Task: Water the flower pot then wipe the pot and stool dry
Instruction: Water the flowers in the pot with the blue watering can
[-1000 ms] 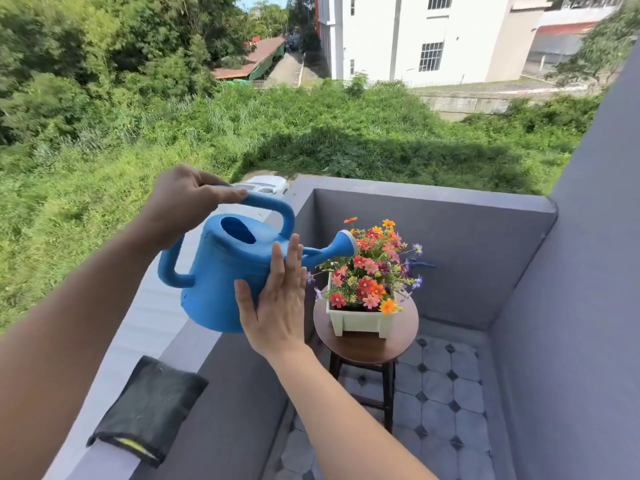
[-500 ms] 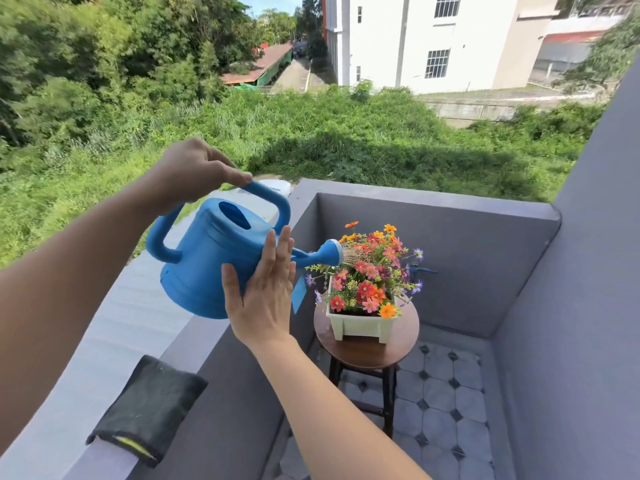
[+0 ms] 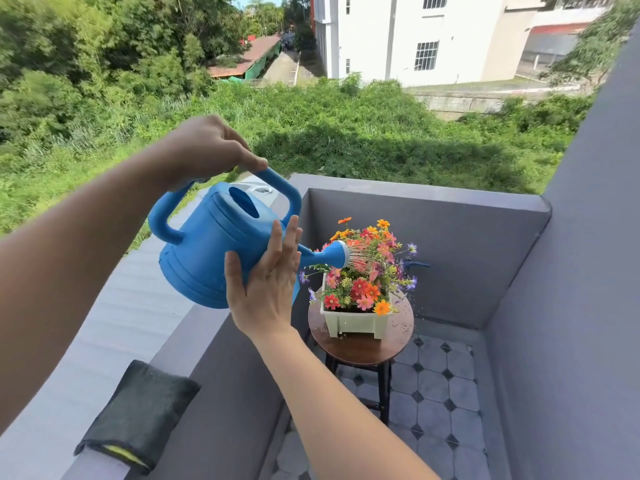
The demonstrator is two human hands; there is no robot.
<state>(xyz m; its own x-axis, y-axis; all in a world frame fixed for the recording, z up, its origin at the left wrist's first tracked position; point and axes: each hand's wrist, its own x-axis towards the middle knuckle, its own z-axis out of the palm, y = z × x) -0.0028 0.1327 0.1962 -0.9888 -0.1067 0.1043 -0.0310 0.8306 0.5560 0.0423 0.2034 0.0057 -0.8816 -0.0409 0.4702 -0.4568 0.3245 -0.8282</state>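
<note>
One blue watering can [image 3: 221,247] tilts over one flower pot [image 3: 355,322] on one round stool [image 3: 360,348]; left hand [image 3: 207,150] grips its handle, right hand [image 3: 268,285] lies flat, fingers open, against its side. One dark cloth [image 3: 138,414] rests on the ledge [image 3: 79,355].

Watering can tipped over the flower pot on a balcony stool

The left hand [image 3: 204,150] grips the top handle of the blue watering can [image 3: 221,247]; the right hand [image 3: 266,289] lies flat against its side. Fine streams spray from the rose [image 3: 341,254] onto the flowers [image 3: 367,271] in the white flower pot [image 3: 355,323], which stands on the round wooden stool [image 3: 360,348]. Droplets speckle the seat. A folded dark cloth [image 3: 138,414] rests on the grey ledge [image 3: 52,427].
</note>
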